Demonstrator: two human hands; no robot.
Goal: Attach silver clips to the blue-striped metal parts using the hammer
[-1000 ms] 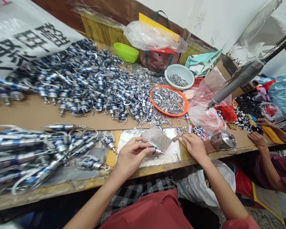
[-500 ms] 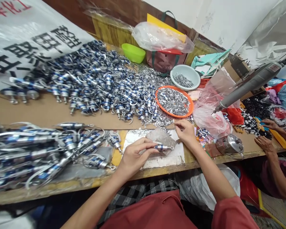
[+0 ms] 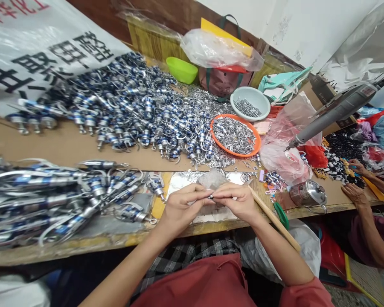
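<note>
My left hand and my right hand meet over a white sheet at the table's front edge. Both pinch one small silver-and-blue metal fitting, mostly hidden between the fingertips. A grey flat slab lies just behind the hands. A long wooden stick slants from beside my right hand over the table edge. To the left lies a pile of assembled blue-and-silver fittings. A larger heap of them covers the cardboard further back.
An orange dish of small metal pieces and a pale bowl of pins stand behind the hands. A green bowl, plastic bags, a steel pot and a hanging power tool crowd the right. Another person's hands work at far right.
My right hand came back from near the orange dish and joined the left hand on the fitting. The wooden stick now shows beside it. The view shifted slightly.
</note>
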